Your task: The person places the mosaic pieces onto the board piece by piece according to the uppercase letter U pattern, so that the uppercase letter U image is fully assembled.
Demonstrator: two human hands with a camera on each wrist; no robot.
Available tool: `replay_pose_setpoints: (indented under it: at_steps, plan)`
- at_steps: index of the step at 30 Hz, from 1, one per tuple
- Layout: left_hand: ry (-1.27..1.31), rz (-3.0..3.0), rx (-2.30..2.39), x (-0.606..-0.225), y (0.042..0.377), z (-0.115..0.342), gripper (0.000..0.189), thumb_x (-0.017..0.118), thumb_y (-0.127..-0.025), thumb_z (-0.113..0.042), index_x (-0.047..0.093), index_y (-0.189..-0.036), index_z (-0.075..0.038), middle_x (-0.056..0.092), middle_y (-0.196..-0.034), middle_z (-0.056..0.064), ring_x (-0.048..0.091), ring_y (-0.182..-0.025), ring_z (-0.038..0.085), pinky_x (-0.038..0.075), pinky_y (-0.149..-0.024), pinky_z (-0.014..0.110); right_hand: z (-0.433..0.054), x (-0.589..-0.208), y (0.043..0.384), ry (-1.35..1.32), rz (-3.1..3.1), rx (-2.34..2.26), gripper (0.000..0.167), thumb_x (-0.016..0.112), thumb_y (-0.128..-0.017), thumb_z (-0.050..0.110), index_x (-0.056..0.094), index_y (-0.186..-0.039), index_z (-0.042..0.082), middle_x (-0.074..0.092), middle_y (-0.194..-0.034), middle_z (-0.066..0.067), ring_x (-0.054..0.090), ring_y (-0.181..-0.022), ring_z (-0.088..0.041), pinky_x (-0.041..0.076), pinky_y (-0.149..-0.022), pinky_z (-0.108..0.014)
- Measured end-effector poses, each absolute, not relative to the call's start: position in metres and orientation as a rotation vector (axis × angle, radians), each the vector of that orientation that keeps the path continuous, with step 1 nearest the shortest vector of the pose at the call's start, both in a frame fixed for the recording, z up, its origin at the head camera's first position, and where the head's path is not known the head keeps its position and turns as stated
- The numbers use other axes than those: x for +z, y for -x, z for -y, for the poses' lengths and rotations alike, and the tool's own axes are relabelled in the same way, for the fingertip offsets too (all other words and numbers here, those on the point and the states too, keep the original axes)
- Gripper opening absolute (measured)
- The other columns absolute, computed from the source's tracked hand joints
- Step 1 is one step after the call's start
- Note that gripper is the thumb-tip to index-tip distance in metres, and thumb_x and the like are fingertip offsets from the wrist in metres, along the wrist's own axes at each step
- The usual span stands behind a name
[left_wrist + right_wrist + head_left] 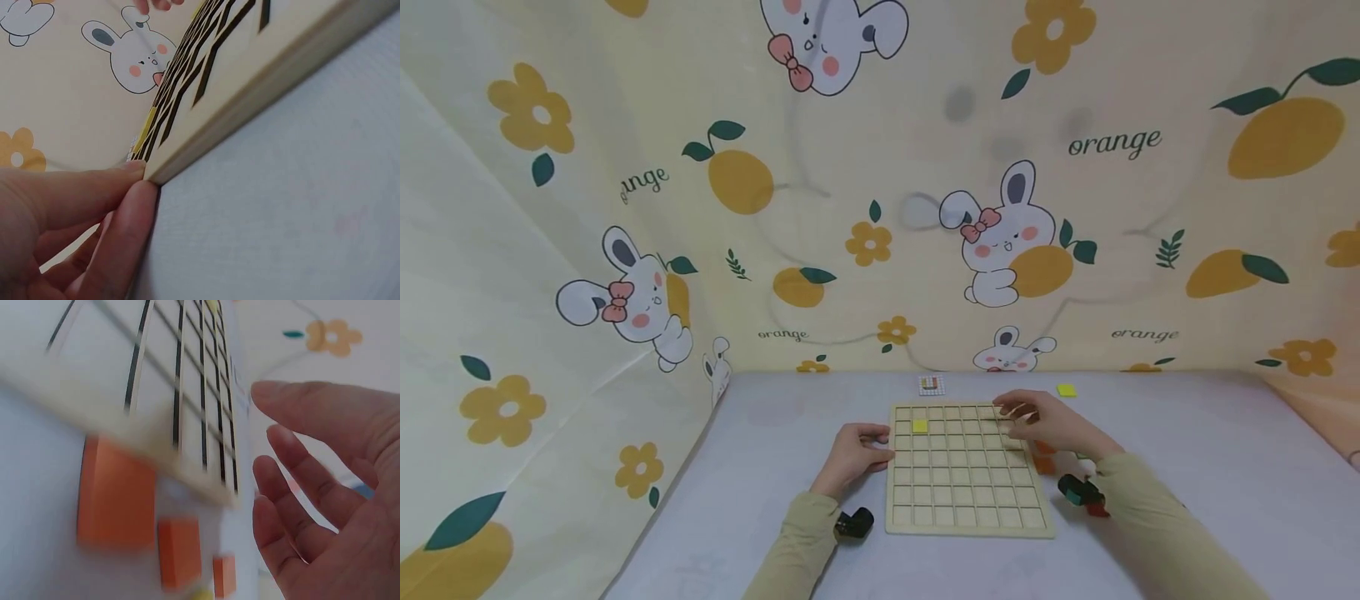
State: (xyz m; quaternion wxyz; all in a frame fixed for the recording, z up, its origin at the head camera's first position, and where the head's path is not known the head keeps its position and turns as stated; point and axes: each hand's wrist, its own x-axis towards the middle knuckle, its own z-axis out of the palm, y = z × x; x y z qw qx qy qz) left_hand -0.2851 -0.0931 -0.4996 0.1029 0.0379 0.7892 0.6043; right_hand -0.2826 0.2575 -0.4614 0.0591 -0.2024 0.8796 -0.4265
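Note:
A pale wooden grid board (pixel 955 474) lies flat on the table, its square cells marked off by thin raised lines. One yellow square tile (pixel 920 426) sits in a cell near its far left corner. My left hand (pixel 850 457) pinches the board's left rim, thumb and finger meeting at the edge in the left wrist view. Over the far right corner hovers my right hand (pixel 1054 422), fingers loosely bent, with nothing between them in the right wrist view. Orange blocks (pixel 119 494) lie beside the board's right edge, partly hidden by the right hand in the head view.
Behind the board lies a small card (pixel 931 385) with a coloured pattern. Another yellow tile (pixel 1066 390) is on the table at the back right. A curtain (pixel 880 167) printed with rabbits and oranges hangs behind and to the left.

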Motion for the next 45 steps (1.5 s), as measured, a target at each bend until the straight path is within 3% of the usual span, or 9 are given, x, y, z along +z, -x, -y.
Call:
replay_pose_setpoints:
  at_steps: [7, 14, 30, 45]
  plan:
    - [-0.121, -2.336, 1.782, -0.499, 0.285, 0.093, 0.044, 0.076, -0.074, 0.007, 0.065, -0.116, 0.001, 0.06, -0.096, 0.009, 0.063, -0.071, 0.015, 0.058, -0.063, 0.028, -0.291, -0.462, 0.269, 0.527, -2.734, -1.245, 0.047, 0.073, -0.084, 0.011, 0.057, -0.128, 0.005, 0.061, -0.116, -0.011, 0.056, -0.104, -0.029, 0.048, -0.087, -0.043]
    - [-0.123, -2.33, 1.775, -0.5, 0.286, 0.094, 0.043, 0.076, -0.075, 0.006, 0.065, -0.116, 0.001, 0.06, -0.096, 0.009, 0.063, -0.072, 0.016, 0.058, -0.064, 0.029, -0.314, -0.467, 0.259, 0.452, -2.788, -1.211, 0.046, 0.075, -0.083, 0.012, 0.059, -0.125, 0.004, 0.062, -0.115, -0.011, 0.056, -0.101, -0.029, 0.051, -0.082, -0.034]
    - [-0.101, -2.33, 1.765, -0.5, 0.286, 0.094, 0.043, 0.076, -0.075, 0.005, 0.065, -0.117, 0.0, 0.061, -0.097, 0.009, 0.064, -0.073, 0.016, 0.058, -0.064, 0.028, -0.322, -0.483, 0.257, 0.278, -2.803, -1.126, 0.044, 0.075, -0.082, 0.014, 0.06, -0.122, 0.002, 0.061, -0.119, -0.013, 0.052, -0.109, -0.033, 0.046, -0.093, -0.051]
    - [-0.134, -2.34, 1.784, -0.5, 0.285, 0.093, 0.042, 0.076, -0.075, 0.006, 0.065, -0.116, 0.001, 0.061, -0.096, 0.01, 0.063, -0.072, 0.015, 0.058, -0.063, 0.028, -0.328, -0.483, 0.254, 0.252, -2.792, -1.081, 0.036, 0.068, -0.083, 0.008, 0.064, -0.119, 0.007, 0.055, -0.122, -0.017, 0.047, -0.103, -0.032, 0.045, -0.089, -0.047]
